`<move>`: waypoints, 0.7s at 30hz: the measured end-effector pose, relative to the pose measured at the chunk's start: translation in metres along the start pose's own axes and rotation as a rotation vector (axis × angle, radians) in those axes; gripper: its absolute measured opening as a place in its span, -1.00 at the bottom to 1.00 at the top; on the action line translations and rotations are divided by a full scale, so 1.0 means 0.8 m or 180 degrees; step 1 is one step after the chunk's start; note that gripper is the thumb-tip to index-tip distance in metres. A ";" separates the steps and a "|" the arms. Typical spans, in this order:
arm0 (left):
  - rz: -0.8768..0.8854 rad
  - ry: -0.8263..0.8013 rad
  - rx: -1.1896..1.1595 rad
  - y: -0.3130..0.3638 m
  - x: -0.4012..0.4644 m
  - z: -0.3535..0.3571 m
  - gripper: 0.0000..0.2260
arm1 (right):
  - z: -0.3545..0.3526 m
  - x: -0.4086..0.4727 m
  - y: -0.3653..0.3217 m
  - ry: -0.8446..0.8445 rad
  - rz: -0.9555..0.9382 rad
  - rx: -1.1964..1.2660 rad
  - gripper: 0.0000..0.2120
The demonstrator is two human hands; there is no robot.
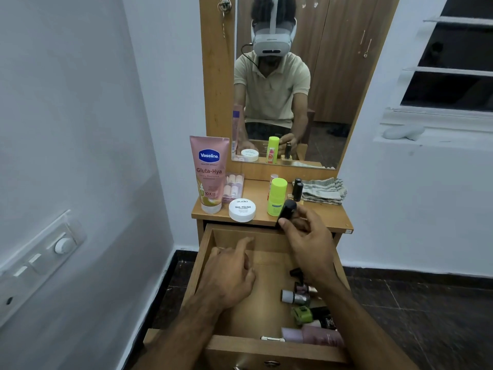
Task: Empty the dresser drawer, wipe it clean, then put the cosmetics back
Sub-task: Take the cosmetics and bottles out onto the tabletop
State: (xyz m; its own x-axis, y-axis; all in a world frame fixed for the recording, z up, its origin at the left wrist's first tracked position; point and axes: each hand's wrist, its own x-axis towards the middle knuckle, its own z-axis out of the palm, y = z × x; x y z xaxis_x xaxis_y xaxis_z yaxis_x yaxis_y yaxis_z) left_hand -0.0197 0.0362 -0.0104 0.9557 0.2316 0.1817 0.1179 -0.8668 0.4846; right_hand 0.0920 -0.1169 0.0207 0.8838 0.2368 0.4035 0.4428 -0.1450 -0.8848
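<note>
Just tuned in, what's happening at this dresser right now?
A person is emptying the open drawer onto the dresser top. The right hand holds a small black bottle over the top's front edge; the left hand hovers open over the drawer. A lotion tube, white jar, green bottle and folded cloth are on top. Several small bottles remain in the drawer's right side.

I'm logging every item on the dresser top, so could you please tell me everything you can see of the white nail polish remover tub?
The white tub is a low, round, plastic-looking jar with its flat lid shut. Grey print on the lid reads "zudio" and "NAIL POLISH"; the smaller line beneath is illegible. It stands upright near the front edge of the dresser top, above the open drawer, just right of the pink Vaseline tube. Neither hand touches it.
</note>
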 end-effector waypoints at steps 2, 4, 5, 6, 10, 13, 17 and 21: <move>-0.0020 0.0001 0.0029 0.000 0.000 0.000 -0.42 | 0.005 0.008 -0.002 0.0106 0.0005 -0.0146 -0.60; -0.0024 0.0001 0.0060 0.000 0.001 0.001 -0.44 | 0.013 0.017 -0.005 0.0119 0.0011 -0.0285 -0.57; -0.0036 -0.0001 0.0066 0.000 0.001 0.001 -0.44 | 0.017 0.021 -0.006 0.0106 0.0033 -0.0353 -0.56; -0.0052 -0.0005 0.0072 0.001 0.001 0.001 -0.45 | 0.021 0.026 -0.009 0.0093 0.0062 -0.0409 -0.56; -0.0080 -0.0028 0.0105 0.000 0.002 0.001 -0.47 | 0.034 0.038 -0.015 0.0100 0.0129 -0.0458 -0.58; -0.0095 -0.0050 0.0070 -0.002 0.002 0.002 -0.49 | 0.038 0.040 -0.015 0.0124 0.0196 -0.0445 -0.58; -0.0072 -0.0004 0.0050 0.000 0.000 0.001 -0.52 | 0.038 0.034 -0.011 0.0091 0.0311 -0.0417 -0.51; -0.0057 0.0012 0.0038 0.002 -0.002 -0.003 -0.53 | 0.035 0.033 -0.010 0.0153 0.0433 -0.0384 -0.47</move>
State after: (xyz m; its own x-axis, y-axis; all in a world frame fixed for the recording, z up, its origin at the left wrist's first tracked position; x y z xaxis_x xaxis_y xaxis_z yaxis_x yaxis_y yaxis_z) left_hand -0.0214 0.0351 -0.0080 0.9524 0.2486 0.1763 0.1380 -0.8677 0.4776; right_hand 0.1074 -0.0828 0.0320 0.9416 0.1615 0.2954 0.3312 -0.2873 -0.8988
